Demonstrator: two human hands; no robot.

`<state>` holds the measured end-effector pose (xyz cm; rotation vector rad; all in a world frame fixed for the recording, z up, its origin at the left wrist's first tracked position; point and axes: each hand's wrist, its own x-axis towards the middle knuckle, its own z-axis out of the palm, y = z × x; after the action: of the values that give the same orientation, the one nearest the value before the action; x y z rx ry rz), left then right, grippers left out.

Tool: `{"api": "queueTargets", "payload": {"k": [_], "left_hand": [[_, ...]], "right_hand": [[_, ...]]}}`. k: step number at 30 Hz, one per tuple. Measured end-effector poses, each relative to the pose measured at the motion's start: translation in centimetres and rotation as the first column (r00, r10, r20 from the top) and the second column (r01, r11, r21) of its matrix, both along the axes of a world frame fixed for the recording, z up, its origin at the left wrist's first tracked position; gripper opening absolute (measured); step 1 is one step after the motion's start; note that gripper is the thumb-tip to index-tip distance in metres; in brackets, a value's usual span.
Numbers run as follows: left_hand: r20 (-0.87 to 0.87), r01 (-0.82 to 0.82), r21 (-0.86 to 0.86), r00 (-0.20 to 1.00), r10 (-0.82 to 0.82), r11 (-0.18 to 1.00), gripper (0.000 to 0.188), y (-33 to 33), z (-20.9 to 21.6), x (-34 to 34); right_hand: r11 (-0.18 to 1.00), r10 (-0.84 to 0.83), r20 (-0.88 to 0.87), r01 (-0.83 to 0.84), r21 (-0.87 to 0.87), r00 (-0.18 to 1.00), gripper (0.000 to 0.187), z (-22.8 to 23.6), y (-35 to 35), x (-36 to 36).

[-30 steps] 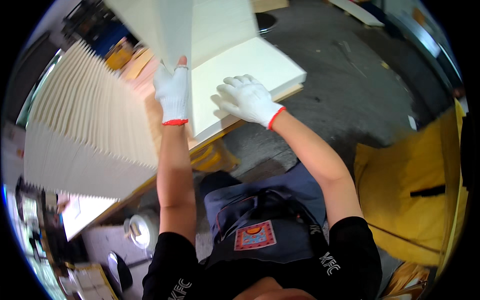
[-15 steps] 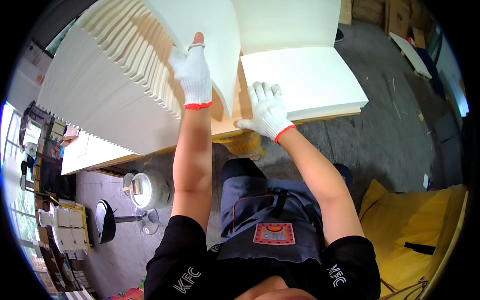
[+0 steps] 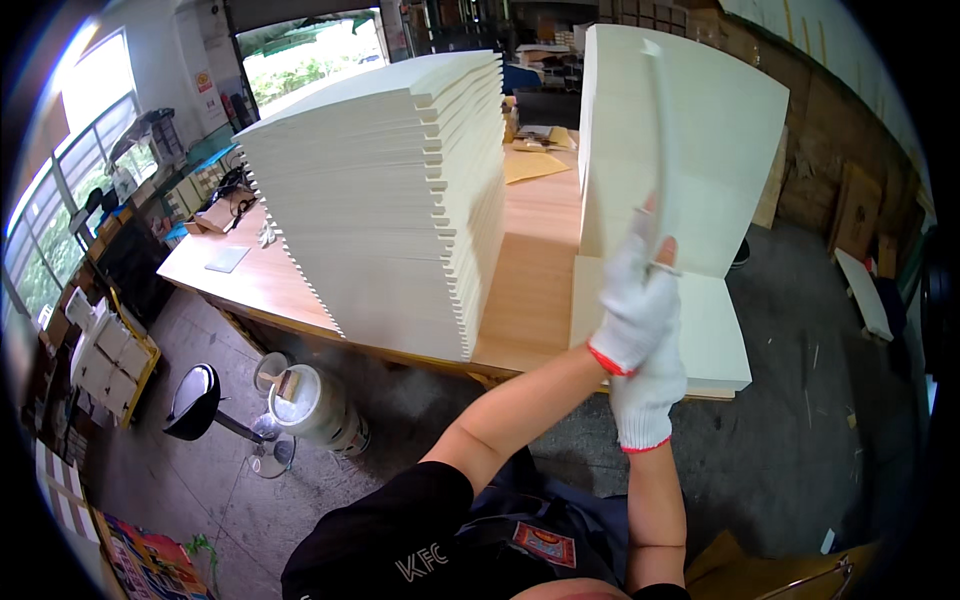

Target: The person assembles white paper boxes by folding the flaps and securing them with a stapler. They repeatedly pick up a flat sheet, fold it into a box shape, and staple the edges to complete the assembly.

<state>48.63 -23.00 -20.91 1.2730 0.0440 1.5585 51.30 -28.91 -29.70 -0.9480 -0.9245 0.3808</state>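
Both my hands wear white knitted gloves with red cuffs and overlap at the right of the table. My left hand (image 3: pixel 632 318), blurred, has bare fingertips and closes at the lower end of a thin white sheet (image 3: pixel 661 140) seen nearly edge-on. Lower down and partly behind it is my right hand (image 3: pixel 650 398), its fingers hidden. Beyond them lies a low stack of white sheets (image 3: pixel 712 325), with a taller white block of sheets (image 3: pixel 735 150) upright at its back. A high stack of white sheets (image 3: pixel 350 220) with stepped edges stands to the left.
The wooden table (image 3: pixel 530 290) shows between the stacks, with a brown envelope (image 3: pixel 535 166) farther back. On the floor at left are a white bucket (image 3: pixel 318 405) with a brush (image 3: pixel 288 386) and a black stool (image 3: pixel 195 400). Cardboard (image 3: pixel 855 210) leans at the right wall.
My left hand has swung right from the high stack with a sheet, meeting my right hand. My right hand has left the table edge. The view has tilted up and turned.
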Motion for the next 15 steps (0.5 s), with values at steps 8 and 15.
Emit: {"api": "queueTargets", "payload": {"k": [8, 15], "left_hand": [[-0.487, 0.18, 0.798, 0.754, 0.44, 0.575, 0.079, -5.3, 4.3, -0.5], [-0.291, -0.178, 0.891, 0.479, 0.828, 0.417, 0.071, 1.2, 12.7, -16.6]], "right_hand": [[0.905, -0.344, -0.1, 0.359, 0.228, 0.933, 0.061, -2.7, -3.7, 7.0], [0.951, -0.116, -0.239, 0.177, 0.252, 0.964, 0.06, 8.8, -8.2, 6.6]]}}
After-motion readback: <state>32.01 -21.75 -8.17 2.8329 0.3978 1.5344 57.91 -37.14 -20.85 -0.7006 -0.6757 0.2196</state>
